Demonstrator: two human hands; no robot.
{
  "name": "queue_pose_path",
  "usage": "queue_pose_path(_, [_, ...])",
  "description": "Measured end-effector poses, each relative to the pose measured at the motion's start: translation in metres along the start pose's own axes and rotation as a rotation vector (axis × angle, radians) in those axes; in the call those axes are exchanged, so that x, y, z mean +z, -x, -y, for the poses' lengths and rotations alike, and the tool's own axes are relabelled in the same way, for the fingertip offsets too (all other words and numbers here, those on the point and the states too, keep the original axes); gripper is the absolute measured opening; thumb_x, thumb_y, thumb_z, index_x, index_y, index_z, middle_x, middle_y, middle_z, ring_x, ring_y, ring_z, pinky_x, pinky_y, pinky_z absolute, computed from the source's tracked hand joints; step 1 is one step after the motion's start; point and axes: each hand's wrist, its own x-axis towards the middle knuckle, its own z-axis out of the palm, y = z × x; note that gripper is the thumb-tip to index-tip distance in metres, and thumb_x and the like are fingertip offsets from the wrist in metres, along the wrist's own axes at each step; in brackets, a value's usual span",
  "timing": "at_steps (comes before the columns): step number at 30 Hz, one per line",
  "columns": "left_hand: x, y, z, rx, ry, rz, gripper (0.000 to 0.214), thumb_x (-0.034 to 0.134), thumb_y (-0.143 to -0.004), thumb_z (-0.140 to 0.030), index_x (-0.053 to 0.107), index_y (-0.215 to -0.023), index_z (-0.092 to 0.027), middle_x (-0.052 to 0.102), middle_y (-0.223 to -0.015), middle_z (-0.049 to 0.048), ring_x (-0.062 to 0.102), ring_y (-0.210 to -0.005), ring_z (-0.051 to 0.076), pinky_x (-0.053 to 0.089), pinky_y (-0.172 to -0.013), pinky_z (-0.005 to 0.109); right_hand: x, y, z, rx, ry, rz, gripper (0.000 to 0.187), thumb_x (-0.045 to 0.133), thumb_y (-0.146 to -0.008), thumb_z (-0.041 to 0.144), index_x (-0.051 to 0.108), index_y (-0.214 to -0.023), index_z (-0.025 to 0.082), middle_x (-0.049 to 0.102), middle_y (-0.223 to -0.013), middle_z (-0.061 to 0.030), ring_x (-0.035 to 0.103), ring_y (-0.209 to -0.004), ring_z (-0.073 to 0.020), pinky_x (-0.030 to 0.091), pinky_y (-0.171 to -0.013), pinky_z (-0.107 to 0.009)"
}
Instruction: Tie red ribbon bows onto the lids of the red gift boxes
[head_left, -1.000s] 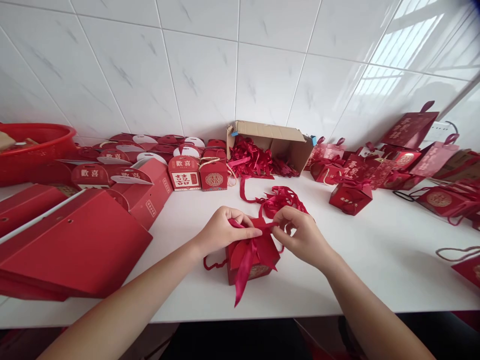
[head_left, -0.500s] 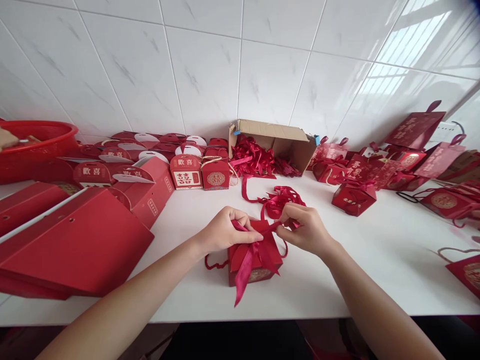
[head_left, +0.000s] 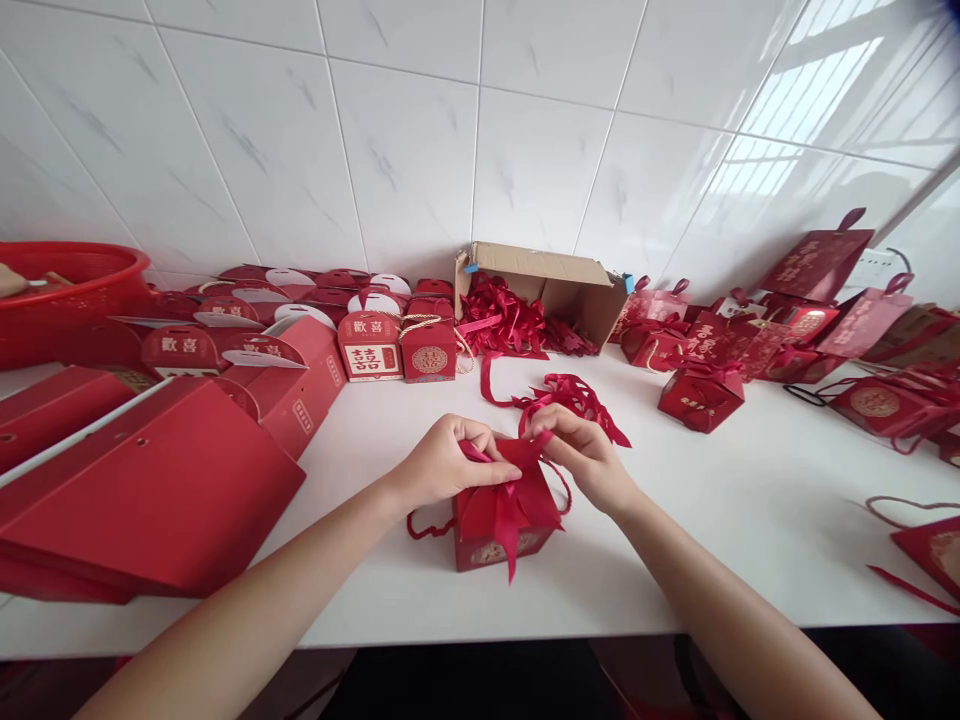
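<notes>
A small red gift box (head_left: 491,545) with a gold round emblem on its front sits on the white table before me. Red cord handles (head_left: 431,528) curve out at its sides. Across its top lies a red satin ribbon (head_left: 508,525), one tail hanging down over the front. My left hand (head_left: 454,462) is closed, pinching the ribbon above the box lid. Closed on another part of the ribbon, my right hand (head_left: 581,455) is just right of the left, over the back of the box. The fingers partly hide how the ribbon is looped.
Behind the box lies a loose heap of red ribbon (head_left: 574,395). A cardboard box (head_left: 540,262) of ribbons stands against the tiled wall. Red boxes (head_left: 371,345) crowd the left, beside a red basin (head_left: 71,300). Finished-looking boxes (head_left: 701,395) and bags fill the right.
My right hand has moved left, closer to my left hand, bringing its ribbon end inward. The front ribbon tail has shifted right and hangs shorter. My left hand keeps its pinch.
</notes>
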Motion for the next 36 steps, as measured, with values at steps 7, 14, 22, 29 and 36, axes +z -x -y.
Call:
queue_pose_path(7, [-0.001, -0.002, 0.001, 0.009, 0.019, 0.038, 0.046, 0.077, -0.066, -0.033, 0.038, -0.047, -0.017, 0.065, -0.06, 0.0024, 0.06, -0.065, 0.015, 0.048, -0.065, 0.028, -0.004, -0.002, 0.004, 0.265, -0.393, 0.119, 0.033, 0.056, -0.084, 0.037, 0.042, -0.061, 0.016, 0.036, -0.069, 0.0007, 0.033, -0.061, -0.0103, 0.03, -0.055, -0.025])
queue_pose_path(14, [0.003, -0.001, 0.002, 0.005, 0.032, 0.083, 0.057, 0.075, -0.066, -0.029, 0.021, -0.051, -0.019, 0.05, -0.048, -0.0041, 0.058, -0.056, 0.012, 0.05, -0.069, 0.029, 0.0, -0.007, 0.007, 0.166, -0.106, 0.023, 0.051, 0.065, -0.08, 0.043, 0.033, -0.049, 0.016, 0.033, -0.061, 0.0027, 0.032, -0.055, -0.0084, 0.027, -0.051, -0.025])
queue_pose_path(22, [0.004, -0.002, 0.003, 0.002, 0.068, 0.096, 0.057, 0.074, -0.065, -0.027, 0.019, -0.054, -0.02, 0.035, -0.051, -0.0073, 0.065, -0.061, 0.015, 0.051, -0.07, 0.03, -0.008, -0.007, 0.0, 0.131, -0.059, 0.023, 0.048, 0.066, -0.079, 0.036, 0.036, -0.048, 0.016, 0.037, -0.061, 0.002, 0.035, -0.054, -0.0086, 0.029, -0.05, -0.025])
queue_pose_path(29, [0.002, 0.001, 0.003, -0.008, 0.134, 0.123, 0.054, 0.075, -0.066, -0.024, 0.022, -0.053, -0.019, 0.041, -0.052, -0.0063, 0.067, -0.067, 0.018, 0.049, -0.067, 0.028, -0.005, -0.004, -0.002, 0.164, -0.129, 0.005, 0.05, 0.068, -0.078, 0.039, 0.036, -0.048, 0.016, 0.037, -0.062, 0.0021, 0.035, -0.056, -0.0091, 0.031, -0.052, -0.025])
queue_pose_path(36, [-0.006, 0.001, 0.004, 0.013, 0.194, 0.106, 0.043, 0.075, -0.069, -0.038, 0.038, -0.061, -0.017, 0.066, -0.087, 0.0062, 0.061, -0.079, 0.016, 0.046, -0.07, 0.027, -0.004, 0.0, -0.008, 0.201, -0.232, 0.047, 0.043, 0.054, -0.087, 0.05, 0.046, -0.061, 0.017, 0.041, -0.07, -0.0007, 0.04, -0.066, -0.0124, 0.039, -0.061, -0.027])
